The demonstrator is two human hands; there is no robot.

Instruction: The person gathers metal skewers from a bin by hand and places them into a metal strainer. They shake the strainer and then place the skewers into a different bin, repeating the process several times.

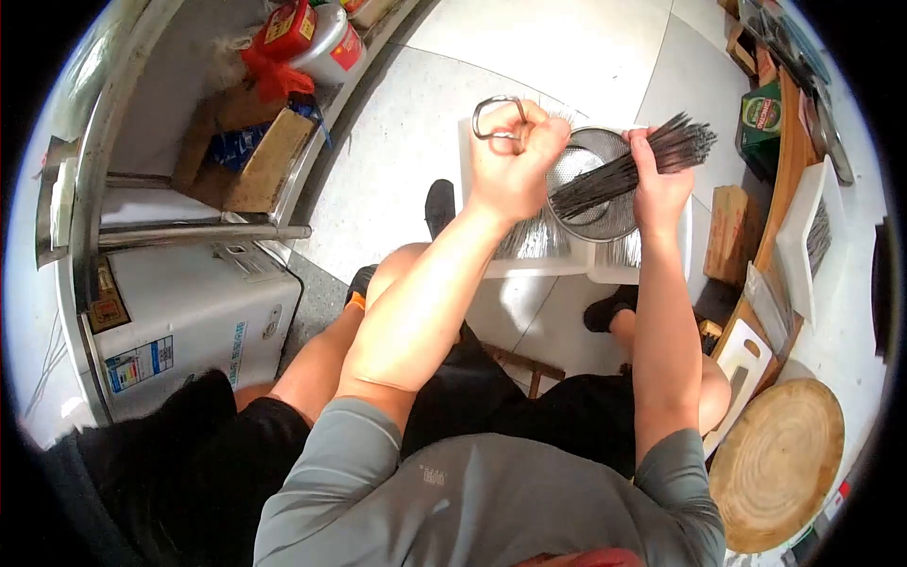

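My left hand is closed in a fist around a tool with a bent metal loop that sticks out on its left side; the rest of the tool is hidden in the fist. On the right, my right hand grips a bundle of thin dark skewers, thumb across the top. The bundle's lower end overlaps a round metal mesh strainer between my hands. Beneath them is a white plastic tray holding several thin silvery sticks. A second white container adjoins it on the right.
A shelf with a cardboard box and a white tub stands left, above a white appliance. At right are a wooden block, a green box, a white cutting board and a round wooden board. Another person's leg shows at left.
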